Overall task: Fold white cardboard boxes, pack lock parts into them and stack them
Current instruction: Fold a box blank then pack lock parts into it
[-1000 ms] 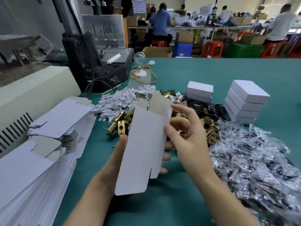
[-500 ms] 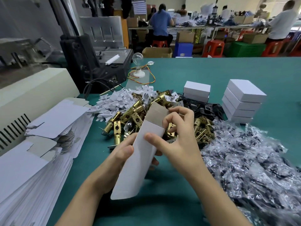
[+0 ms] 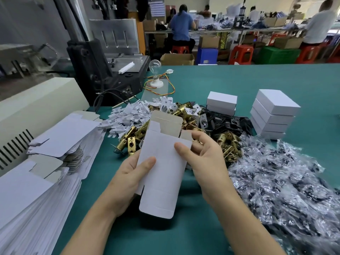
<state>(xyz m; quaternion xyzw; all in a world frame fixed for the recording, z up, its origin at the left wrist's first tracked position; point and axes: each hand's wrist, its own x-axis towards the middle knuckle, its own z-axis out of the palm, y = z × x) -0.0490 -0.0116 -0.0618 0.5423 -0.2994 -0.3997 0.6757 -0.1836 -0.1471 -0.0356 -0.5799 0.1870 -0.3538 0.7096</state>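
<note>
— Well, what sits nearest?
— Green bench (image 3: 184,234); above it the left grip (image 3: 128,179) clasps a white box blank (image 3: 161,172) from below, thumb pressed on its front face; the right grip (image 3: 207,162) pinches the blank's right edge, thumb in front, fingers curled behind.
— And the blank itself?
— Held off the bench between both grips, leaning away; its top flap stands open, grey-brown inside.
— Around the grips?
— Left of the left grip, a stack of flat blanks (image 3: 46,162); right of the right grip, a heap of clear plastic bags (image 3: 276,181) holding dark parts; just beyond both, a pile of brass latches (image 3: 132,142).
— Farther out?
— Small white card pieces (image 3: 128,115) behind the latches; two folded boxes (image 3: 221,103) stacked beyond the right grip; a taller box stack (image 3: 274,115) well to their right; a light bulb (image 3: 155,66) farthest.
</note>
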